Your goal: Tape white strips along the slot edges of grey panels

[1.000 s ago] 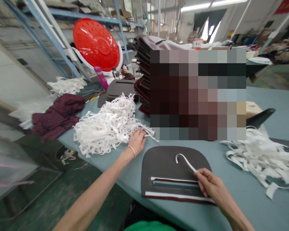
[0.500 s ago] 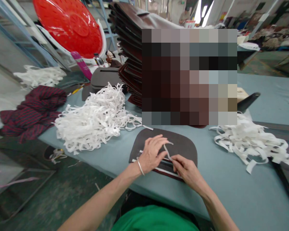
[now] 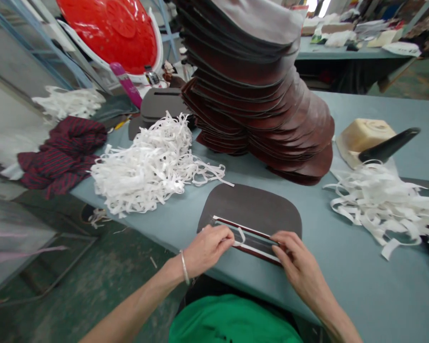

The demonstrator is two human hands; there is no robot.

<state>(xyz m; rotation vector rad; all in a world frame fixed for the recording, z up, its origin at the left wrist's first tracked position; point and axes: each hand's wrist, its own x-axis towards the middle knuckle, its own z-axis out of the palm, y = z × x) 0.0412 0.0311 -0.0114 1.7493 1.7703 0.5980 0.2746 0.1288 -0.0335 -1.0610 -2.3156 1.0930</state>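
Note:
A dark rounded leather panel (image 3: pixel 252 206) with a long slot lies flat near the front edge of the grey-blue table (image 3: pixel 357 267). White tape strips run along the slot. My left hand (image 3: pixel 207 247) pinches a short white strip (image 3: pixel 240 235) at the slot's left end. At the slot's right end, my right hand (image 3: pixel 296 259) presses its fingertips on the panel's near edge, fingers bent. A metal bangle circles my left wrist.
A tall leaning stack of maroon panels (image 3: pixel 260 90) stands behind. Heaps of white strips lie at left (image 3: pixel 150 166) and right (image 3: pixel 382 205). A striped cloth (image 3: pixel 62 155), a red basin (image 3: pixel 110 31), a cream block (image 3: pixel 364 136) and a black handle (image 3: pixel 388 146) are also there.
My left hand came off the left strip heap to the panel. Both hands lowered the loose strip onto the slot and now sit at its two ends. The view tilted down.

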